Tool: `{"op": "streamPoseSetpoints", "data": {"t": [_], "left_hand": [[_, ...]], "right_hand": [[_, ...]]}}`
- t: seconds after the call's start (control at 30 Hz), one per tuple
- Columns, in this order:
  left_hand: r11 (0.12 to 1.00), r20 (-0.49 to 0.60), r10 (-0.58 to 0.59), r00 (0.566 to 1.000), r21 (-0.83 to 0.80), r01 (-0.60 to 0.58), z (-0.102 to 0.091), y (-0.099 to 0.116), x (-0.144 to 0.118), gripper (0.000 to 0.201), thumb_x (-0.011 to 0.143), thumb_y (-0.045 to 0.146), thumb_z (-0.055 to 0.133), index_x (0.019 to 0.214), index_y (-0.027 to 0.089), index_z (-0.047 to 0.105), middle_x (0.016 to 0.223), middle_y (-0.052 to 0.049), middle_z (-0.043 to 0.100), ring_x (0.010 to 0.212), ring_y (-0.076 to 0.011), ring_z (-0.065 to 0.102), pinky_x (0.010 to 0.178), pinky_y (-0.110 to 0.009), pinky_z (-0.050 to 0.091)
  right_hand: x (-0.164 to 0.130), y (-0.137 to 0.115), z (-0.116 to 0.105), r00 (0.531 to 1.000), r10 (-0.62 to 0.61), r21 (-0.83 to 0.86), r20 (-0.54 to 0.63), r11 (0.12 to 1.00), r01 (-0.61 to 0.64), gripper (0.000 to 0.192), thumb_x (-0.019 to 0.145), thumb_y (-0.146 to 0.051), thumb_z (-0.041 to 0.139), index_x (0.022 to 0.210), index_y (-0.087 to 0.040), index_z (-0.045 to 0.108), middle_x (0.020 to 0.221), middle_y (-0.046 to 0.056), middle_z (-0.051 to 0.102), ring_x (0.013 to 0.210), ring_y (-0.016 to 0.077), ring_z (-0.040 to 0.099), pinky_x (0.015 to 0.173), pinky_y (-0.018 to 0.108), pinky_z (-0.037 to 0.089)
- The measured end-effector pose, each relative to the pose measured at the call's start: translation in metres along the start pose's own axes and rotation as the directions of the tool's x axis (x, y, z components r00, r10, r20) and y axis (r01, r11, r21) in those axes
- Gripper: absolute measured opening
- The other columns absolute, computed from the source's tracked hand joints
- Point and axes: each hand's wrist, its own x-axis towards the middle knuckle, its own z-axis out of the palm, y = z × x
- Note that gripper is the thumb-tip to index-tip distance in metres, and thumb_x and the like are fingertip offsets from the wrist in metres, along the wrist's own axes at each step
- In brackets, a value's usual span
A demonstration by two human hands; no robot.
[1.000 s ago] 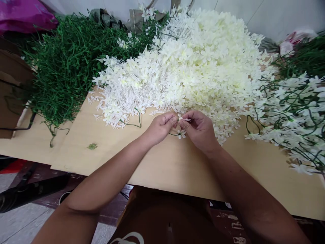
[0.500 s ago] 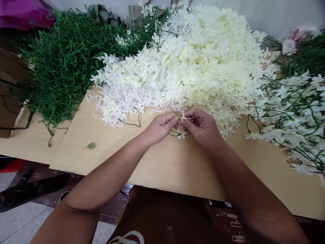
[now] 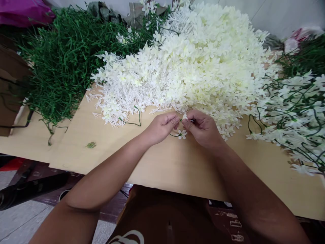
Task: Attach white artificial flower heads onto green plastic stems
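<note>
Thumb and fingers of my left hand [image 3: 166, 124] are closed on a green artificial flower stem [image 3: 173, 135]. One branch of that stem hangs below and carries a white artificial flower [image 3: 181, 134]. My right hand [image 3: 199, 125] pinches a second white flower [image 3: 185, 116] at the tip of the other branch, a finger's width from my left thumb. Its petals are partly covered by my fingers. Just beyond both hands rises a large pile of loose white and cream flower heads [image 3: 208, 61] with thin white stamens.
Bare green stems [image 3: 63, 57] are heaped at the left, beside a cardboard box [image 3: 11, 81]. Finished-looking flowers on stems [image 3: 297, 115] lie at the right. A single green stem [image 3: 139, 117] and a small green scrap [image 3: 90, 145] rest on the wooden table [image 3: 162, 166].
My right fingers have shifted slightly over the pinched flower, so its white stamens no longer stick out visibly. My left hand keeps its hold; the view has moved a little.
</note>
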Motion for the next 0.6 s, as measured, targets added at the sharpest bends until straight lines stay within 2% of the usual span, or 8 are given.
{"op": "streamPoseSetpoints", "data": {"t": [0.2,0.3,0.43,0.6], "left_hand": [[0.992,-0.044,0.035,0.998,0.123,-0.029,0.002,-0.003,0.001,0.043,0.089,0.049,0.045,0.059,0.019,0.035,0.055,0.004,0.032,0.055,-0.0097,0.033,0.051,-0.022,0.027],[0.987,-0.057,0.049,0.997,0.156,-0.04,0.002,-0.005,0.001,0.045,0.088,0.052,0.044,0.058,0.019,0.036,0.055,0.004,0.033,0.055,-0.0101,0.033,0.051,-0.023,0.027],[0.99,-0.034,0.029,0.999,0.136,-0.025,0.001,-0.006,0.0,0.051,0.087,0.061,0.043,0.058,0.019,0.038,0.053,0.004,0.034,0.053,-0.0099,0.033,0.051,-0.023,0.027],[0.997,0.048,0.062,0.997,0.038,-0.064,-0.004,-0.007,-0.001,0.056,0.086,0.067,0.042,0.058,0.019,0.039,0.053,0.004,0.036,0.052,-0.0092,0.033,0.051,-0.024,0.028]], "right_hand": [[-0.001,0.0,0.006,0.999,0.033,-0.041,-0.043,0.999,-0.035,0.035,0.081,-0.043,0.066,0.063,-0.021,0.046,0.055,-0.006,0.038,0.053,0.0092,0.033,0.05,0.026,0.026],[-0.002,-0.001,0.01,0.997,0.069,-0.022,-0.041,0.997,-0.07,0.037,0.081,-0.045,0.066,0.063,-0.021,0.045,0.054,-0.005,0.038,0.052,0.0095,0.033,0.05,0.026,0.026],[-0.003,-0.003,0.012,0.997,0.068,-0.019,-0.034,0.997,-0.069,0.038,0.081,-0.048,0.067,0.064,-0.021,0.046,0.056,-0.005,0.041,0.054,0.0099,0.034,0.051,0.026,0.027],[-0.001,-0.009,0.012,1.0,-0.006,-0.042,0.009,0.999,0.006,0.039,0.081,-0.048,0.067,0.062,-0.021,0.046,0.056,-0.005,0.041,0.054,0.0099,0.035,0.052,0.026,0.029]]}}
